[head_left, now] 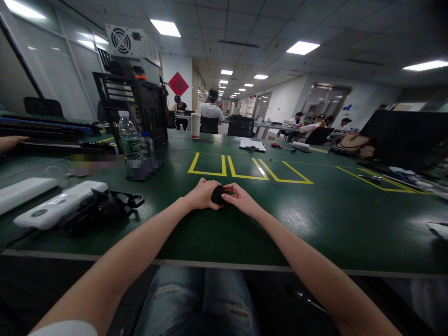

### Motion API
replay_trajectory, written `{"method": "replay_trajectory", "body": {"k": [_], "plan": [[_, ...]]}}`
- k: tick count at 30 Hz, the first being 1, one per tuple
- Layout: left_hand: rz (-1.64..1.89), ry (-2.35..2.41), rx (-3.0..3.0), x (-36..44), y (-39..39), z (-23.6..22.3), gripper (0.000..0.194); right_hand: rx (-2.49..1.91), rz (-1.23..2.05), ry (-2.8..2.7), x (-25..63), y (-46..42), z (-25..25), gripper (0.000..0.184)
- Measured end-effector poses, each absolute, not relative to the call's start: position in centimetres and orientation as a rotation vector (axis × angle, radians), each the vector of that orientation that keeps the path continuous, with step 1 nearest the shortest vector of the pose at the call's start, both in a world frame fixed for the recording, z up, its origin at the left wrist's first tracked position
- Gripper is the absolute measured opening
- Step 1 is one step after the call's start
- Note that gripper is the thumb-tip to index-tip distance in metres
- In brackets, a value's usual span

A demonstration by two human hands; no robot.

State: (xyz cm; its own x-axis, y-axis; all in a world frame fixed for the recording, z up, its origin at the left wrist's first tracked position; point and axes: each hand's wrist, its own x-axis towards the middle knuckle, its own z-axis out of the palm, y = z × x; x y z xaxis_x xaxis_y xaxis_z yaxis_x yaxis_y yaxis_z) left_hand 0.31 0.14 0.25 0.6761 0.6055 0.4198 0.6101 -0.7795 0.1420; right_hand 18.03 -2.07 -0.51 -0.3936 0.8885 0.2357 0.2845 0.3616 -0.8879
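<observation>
A small black rounded object [217, 196] is between my two hands, just above or on the green table [224, 233]; its kind cannot be made out. My left hand [204, 192] is closed around its left side, thumb low and fingers over the top. From the right, my right hand [239, 198] pinches it with thumb and fingertips. Much of the object is hidden by the fingers. Beyond my hands, yellow tape outlines [245, 177] mark the tabletop.
On the left are a white device [65, 203], black straps [100, 210], a water bottle [130, 137] and an open computer case [140, 107]. A paper cup [195, 126] and a clipboard [252, 144] stand farther back. At far left shows another person's hand [12, 143]. A black monitor [406, 140] is right.
</observation>
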Motion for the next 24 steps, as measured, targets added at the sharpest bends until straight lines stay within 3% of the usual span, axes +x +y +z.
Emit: {"method": "replay_trajectory", "body": {"k": [9, 15, 24], "plan": [[-0.696, -1.065, -2.876, 0.23, 0.21, 0.18, 0.054, -0.913, 1.081, -1.906, 18.14, -2.48, -0.19, 0.037], [-0.697, -1.080, -2.887, 0.31, 0.05, 0.29, 0.054, -0.942, 1.090, -1.856, 17.98, -2.50, -0.20, 0.027], [-0.698, -1.080, -2.870, 0.35, 0.25, 0.15, 0.056, -1.015, 1.069, -1.888, 18.13, -2.05, -0.50, 0.035]]}}
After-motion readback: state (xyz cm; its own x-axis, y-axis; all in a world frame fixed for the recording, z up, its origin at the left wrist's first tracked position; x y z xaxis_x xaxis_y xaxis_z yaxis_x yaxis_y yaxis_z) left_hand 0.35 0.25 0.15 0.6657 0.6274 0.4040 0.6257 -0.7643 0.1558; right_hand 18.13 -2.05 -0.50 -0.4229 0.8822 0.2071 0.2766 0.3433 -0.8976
